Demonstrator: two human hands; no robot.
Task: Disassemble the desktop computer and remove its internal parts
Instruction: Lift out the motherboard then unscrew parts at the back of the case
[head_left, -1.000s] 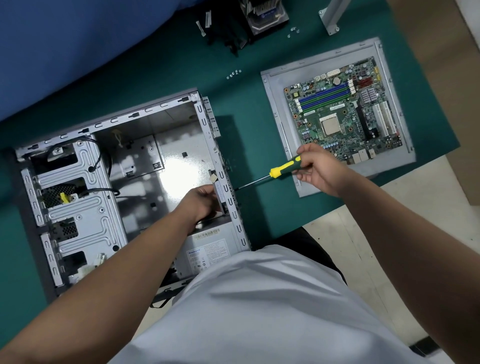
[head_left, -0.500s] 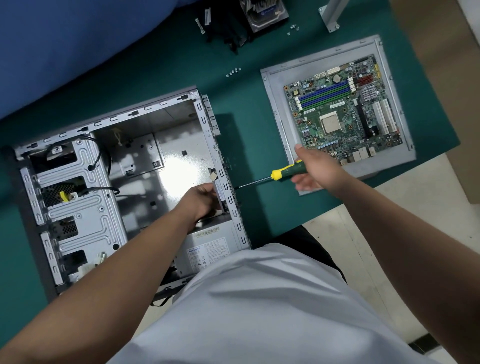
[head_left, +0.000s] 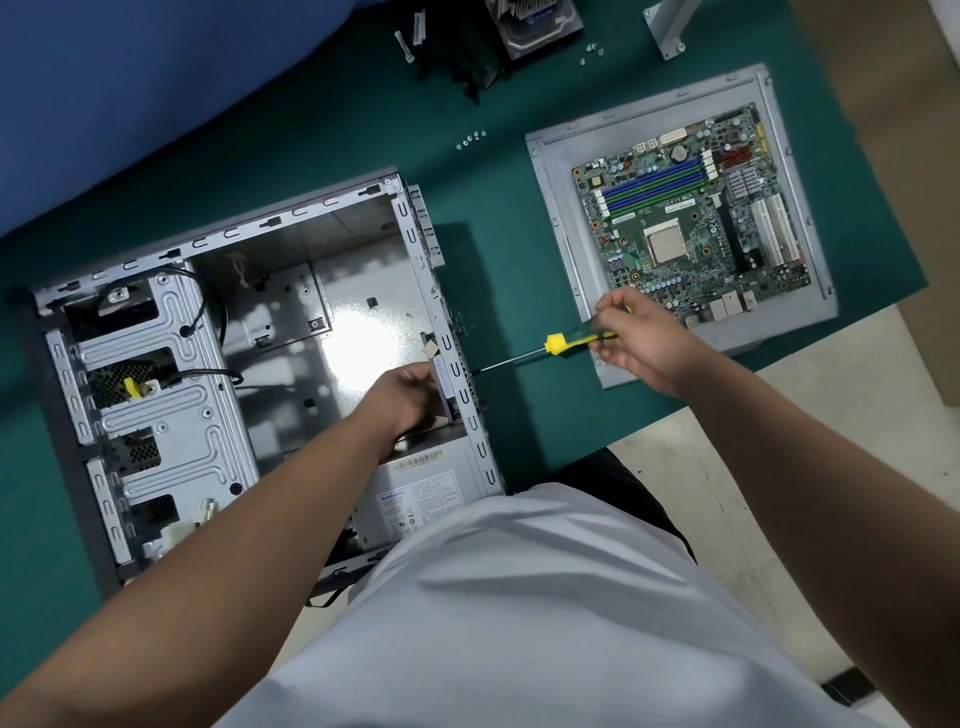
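An open grey computer case (head_left: 291, 228) lies on its side on the green mat. My left hand (head_left: 402, 397) reaches inside and grips the case's rear wall just above the power supply (head_left: 421, 499), which sits in the near corner. My right hand (head_left: 636, 340) holds a yellow-and-black screwdriver (head_left: 558, 344) by its handle. The shaft points left, with its tip at the outside of the rear wall. The removed motherboard (head_left: 691, 228) lies on a grey side panel (head_left: 556, 218) to the right.
Drive cages and black cables (head_left: 208, 371) fill the case's left side. Loose screws (head_left: 470, 139) lie on the green mat (head_left: 509, 280) behind the case, with more screws (head_left: 592, 52), a cooler (head_left: 535, 21) and black parts at the far edge. The table edge runs near my right forearm.
My right hand has shifted its fingers along the screwdriver handle, as in a turn. The screwdriver tip stays at the rear wall, and my left hand has not moved.
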